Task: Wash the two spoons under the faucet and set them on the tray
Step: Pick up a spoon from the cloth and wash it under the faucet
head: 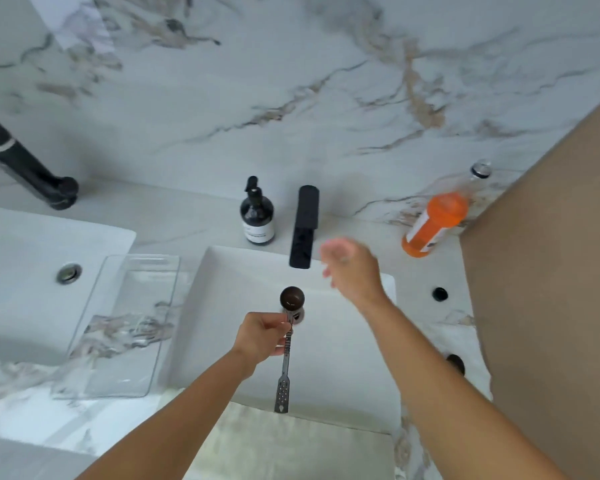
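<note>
Spoon (287, 344) pinched in left hand (262, 337) fingers below the dry faucet (305, 226); blurred right hand (352, 271), fingers loose and empty, nears it, seemingly to start water.

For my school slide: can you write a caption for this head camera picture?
Left hand holds a dark spoon under the black faucet while the right hand reaches up.
</note>
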